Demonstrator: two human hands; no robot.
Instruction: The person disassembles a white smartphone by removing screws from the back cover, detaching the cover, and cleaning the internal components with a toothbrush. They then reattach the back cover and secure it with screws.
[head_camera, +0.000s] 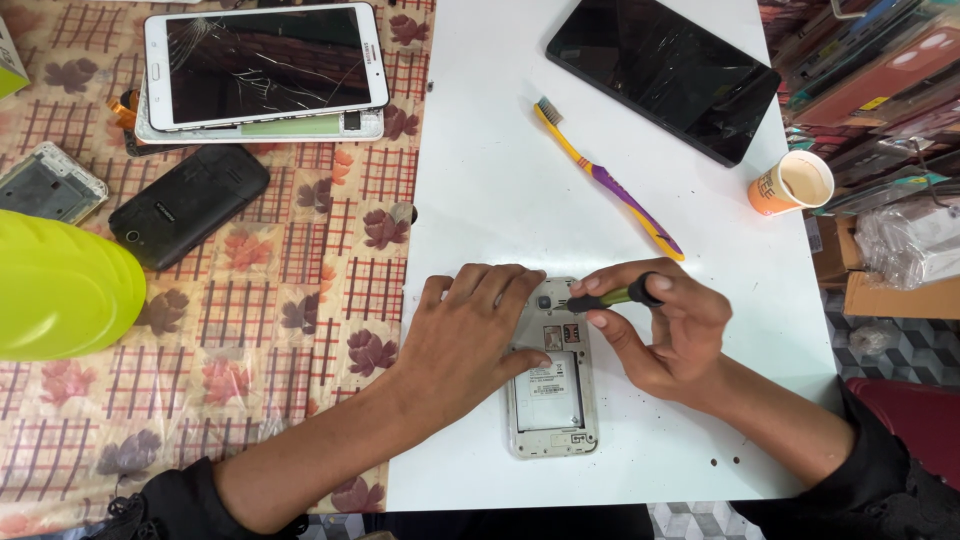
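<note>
A white phone (553, 400) lies face down on the white board (500, 150) with its back cover off, showing the battery. My left hand (470, 335) rests on its left side, pressing it flat. My right hand (665, 330) grips a small screwdriver (612, 296) with a green shaft and black cap. The tool's tip touches the phone's upper right corner, beside the camera.
A yellow-purple toothbrush (605, 180), a black tablet (665, 70) and an orange paper cup (792, 183) lie further back on the board. On the patterned cloth to the left sit a cracked white tablet (265, 65), a black phone (190, 205), a phone frame (45, 185) and a lime-green object (60, 290).
</note>
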